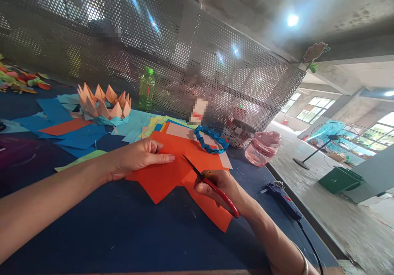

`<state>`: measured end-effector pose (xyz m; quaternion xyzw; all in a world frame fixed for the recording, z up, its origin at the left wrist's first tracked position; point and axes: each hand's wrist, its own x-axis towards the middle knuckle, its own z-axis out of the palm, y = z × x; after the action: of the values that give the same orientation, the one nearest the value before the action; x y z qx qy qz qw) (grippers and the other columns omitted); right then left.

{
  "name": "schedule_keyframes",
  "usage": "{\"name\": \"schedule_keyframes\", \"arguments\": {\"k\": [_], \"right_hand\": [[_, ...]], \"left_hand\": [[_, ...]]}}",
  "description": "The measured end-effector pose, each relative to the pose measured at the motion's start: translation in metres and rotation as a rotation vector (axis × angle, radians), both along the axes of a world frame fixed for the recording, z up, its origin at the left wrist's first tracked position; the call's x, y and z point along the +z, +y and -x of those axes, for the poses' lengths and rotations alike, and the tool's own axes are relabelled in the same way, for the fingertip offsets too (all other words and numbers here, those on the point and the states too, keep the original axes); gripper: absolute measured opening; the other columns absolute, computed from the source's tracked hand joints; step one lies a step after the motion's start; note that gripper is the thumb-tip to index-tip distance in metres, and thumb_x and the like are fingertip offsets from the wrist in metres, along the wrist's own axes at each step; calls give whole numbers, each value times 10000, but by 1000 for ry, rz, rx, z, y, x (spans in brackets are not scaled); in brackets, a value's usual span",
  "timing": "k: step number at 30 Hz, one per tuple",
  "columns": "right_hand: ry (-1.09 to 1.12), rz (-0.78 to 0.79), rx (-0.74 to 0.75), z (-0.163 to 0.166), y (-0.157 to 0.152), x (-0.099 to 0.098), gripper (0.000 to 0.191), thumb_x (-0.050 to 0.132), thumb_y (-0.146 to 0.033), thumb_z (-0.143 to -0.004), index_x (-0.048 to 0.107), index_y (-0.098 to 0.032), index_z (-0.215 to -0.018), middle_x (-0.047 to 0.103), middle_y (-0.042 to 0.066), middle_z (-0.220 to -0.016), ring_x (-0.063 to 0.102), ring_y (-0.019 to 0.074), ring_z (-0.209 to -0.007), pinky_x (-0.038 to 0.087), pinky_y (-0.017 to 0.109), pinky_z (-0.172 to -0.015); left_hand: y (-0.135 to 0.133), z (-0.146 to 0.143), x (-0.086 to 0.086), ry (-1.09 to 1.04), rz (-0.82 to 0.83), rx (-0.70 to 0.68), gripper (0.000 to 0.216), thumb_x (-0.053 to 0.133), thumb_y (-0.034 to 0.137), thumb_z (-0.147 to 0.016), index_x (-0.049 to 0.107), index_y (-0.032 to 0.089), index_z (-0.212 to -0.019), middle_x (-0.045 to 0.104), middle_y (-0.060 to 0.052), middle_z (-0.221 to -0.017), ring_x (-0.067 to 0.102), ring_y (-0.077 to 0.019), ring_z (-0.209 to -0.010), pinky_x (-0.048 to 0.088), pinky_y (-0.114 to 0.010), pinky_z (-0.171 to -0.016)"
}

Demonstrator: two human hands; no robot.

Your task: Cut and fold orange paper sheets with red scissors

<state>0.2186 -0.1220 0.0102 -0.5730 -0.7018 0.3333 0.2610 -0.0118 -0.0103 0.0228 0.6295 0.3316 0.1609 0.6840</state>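
My left hand (138, 158) lies flat on the orange paper sheets (163, 174), holding nothing. My right hand (218, 191) grips red-handled scissors (220, 191), whose thin dark blades point up and left over the orange paper. The blades' tips are a little to the right of my left fingertips. Just beyond the scissors lies a ring of folded blue paper (211, 139) on a pale sheet. Further left stands a peach folded-paper lotus (104, 106), among loose blue sheets (74, 137).
A blue glue gun (283, 199) with a black cord lies right of my right hand, near the table's edge. A woven basket (238, 133), a pink plastic jar (262, 147) and a green bottle (147, 89) stand along a perforated metal screen (197, 49). A concrete floor lies beyond the edge.
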Motion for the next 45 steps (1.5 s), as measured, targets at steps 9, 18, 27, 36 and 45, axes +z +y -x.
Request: {"name": "schedule_keyframes", "arguments": {"k": [9, 18, 27, 36, 45], "right_hand": [[17, 22, -48, 1, 0, -2, 501, 585, -652, -797, 654, -156, -798, 395, -56, -538, 364, 69, -416, 230, 207, -397], [-40, -153, 24, -4, 2, -6, 567, 570, -694, -789, 625, -130, -813, 387, -53, -585, 302, 74, -535, 204, 227, -469], [-32, -132, 69, 2, -1, -12, 571, 491, -699, -836, 603, -140, -845, 402, -49, -597, 324, 80, -545, 220, 221, -482], [-25, -138, 49, 3, 0, -13, 592, 498, -713, -823, 614, -132, -814, 410, -46, -579, 328, 82, -534, 210, 232, -485], [-34, -110, 1, 4, 1, -12, 575, 554, -705, -790, 603, -136, -722, 413, -46, -538, 341, 76, -506, 198, 233, -467]], "left_hand": [[2, 0, -1, -4, 26, 7, 190, 767, 416, -689, 771, 228, -706, 784, -44, -799, 712, -215, -677, 535, -275, -618], [3, 2, 1, -17, 38, -21, 181, 734, 397, -742, 776, 222, -761, 789, -33, -852, 716, -195, -704, 539, -252, -644], [1, -1, -7, -42, 56, -106, 204, 715, 379, -778, 778, 203, -860, 785, -42, -843, 712, -179, -692, 533, -234, -650], [2, -2, -10, -42, 58, -109, 235, 730, 402, -764, 774, 195, -866, 784, -46, -847, 717, -190, -706, 544, -244, -648], [0, -1, -9, -44, 69, -118, 205, 721, 394, -774, 777, 206, -837, 787, -45, -876, 726, -196, -747, 542, -239, -672]]}}
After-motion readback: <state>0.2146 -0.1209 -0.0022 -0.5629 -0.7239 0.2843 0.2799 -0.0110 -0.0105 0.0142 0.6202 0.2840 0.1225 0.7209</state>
